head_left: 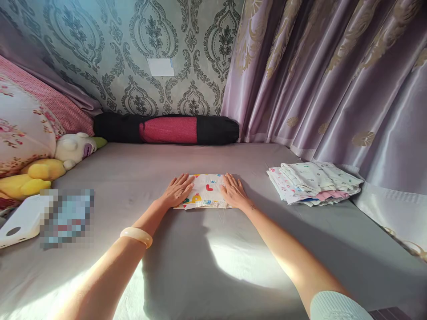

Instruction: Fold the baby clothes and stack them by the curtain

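A folded white cloth garment with colourful prints lies flat on the grey bed sheet, straight in front of me. My left hand rests palm down on its left end, fingers stretched out, with a pale bangle on the forearm. On the right end lies my right hand, flat as well with its fingers extended. Neither hand grips the cloth; both touch it from above. The exact kind of garment cannot be made out.
At right, a stack of folded printed clothes lies beside the purple curtain. A black and red bag roll lines the patterned wall. Plush toys, a white box-like device and a blurred-out item are at left.
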The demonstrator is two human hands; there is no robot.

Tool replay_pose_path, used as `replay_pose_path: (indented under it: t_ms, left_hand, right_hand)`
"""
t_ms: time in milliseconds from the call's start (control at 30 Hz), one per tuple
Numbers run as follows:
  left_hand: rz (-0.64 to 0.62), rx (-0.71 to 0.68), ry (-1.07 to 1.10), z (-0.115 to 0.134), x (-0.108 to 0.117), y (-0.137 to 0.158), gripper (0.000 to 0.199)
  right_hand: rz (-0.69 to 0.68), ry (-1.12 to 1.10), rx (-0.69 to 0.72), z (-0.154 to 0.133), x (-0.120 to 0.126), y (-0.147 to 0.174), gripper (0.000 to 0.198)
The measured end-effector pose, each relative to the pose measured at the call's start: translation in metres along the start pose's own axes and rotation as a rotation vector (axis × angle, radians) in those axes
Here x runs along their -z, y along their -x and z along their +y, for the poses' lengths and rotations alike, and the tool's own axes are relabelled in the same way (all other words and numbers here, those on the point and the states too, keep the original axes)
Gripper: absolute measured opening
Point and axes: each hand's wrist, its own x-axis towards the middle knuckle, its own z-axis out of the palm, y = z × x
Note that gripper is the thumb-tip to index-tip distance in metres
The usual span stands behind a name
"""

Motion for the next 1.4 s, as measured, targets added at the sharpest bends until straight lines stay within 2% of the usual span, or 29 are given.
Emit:
replay_pose_path:
  t_ms: [100,200,300,367,433,567,733,900,1167,1300,1400]
  left_hand:
    - [0.012,0.021,-0.021,-0.003,0.000,0.001,0.062]
    - [-0.027,0.024,-0.031,-0.002,0.000,0.001,0.062]
    - [-0.041,0.019,-0.035,0.000,0.004,-0.001,0.056]
    - [-0.007,0.033,-0.070,0.004,0.007,-0.001,0.052]
    - [0.058,0.074,-0.132,0.013,0.010,0.000,0.050]
    - [0.187,0.086,-0.175,0.040,0.005,0.009,0.050]
    - [0.167,0.077,-0.121,0.059,-0.012,0.023,0.054]
    - [0.117,0.084,-0.091,0.057,-0.015,0.025,0.057]
    - [0.142,0.087,-0.014,0.054,-0.011,0.031,0.051]
    - [0.172,0.153,0.025,0.052,-0.006,0.037,0.048]
    - [0.205,0.201,0.061,0.048,-0.005,0.038,0.046]
  right_hand:
    - [0.007,0.011,-0.020,0.000,-0.004,-0.001,0.062]
    - [-0.009,0.025,-0.017,0.002,-0.005,-0.002,0.062]
    - [-0.043,0.019,-0.029,0.000,0.001,-0.002,0.062]
    - [-0.082,0.008,-0.048,-0.005,0.009,-0.002,0.061]
    - [-0.083,-0.004,-0.075,-0.015,0.016,-0.004,0.060]
    - [0.030,-0.032,-0.069,-0.036,0.016,-0.008,0.059]
    - [0.072,-0.027,-0.070,-0.046,-0.002,-0.007,0.062]
    - [0.098,-0.005,-0.072,-0.045,-0.006,-0.005,0.061]
    - [0.060,0.007,-0.082,-0.046,-0.004,-0.007,0.060]
    - [0.025,-0.006,-0.108,-0.056,0.002,-0.011,0.057]
    - [0.025,-0.027,-0.063,-0.072,0.004,-0.014,0.057]
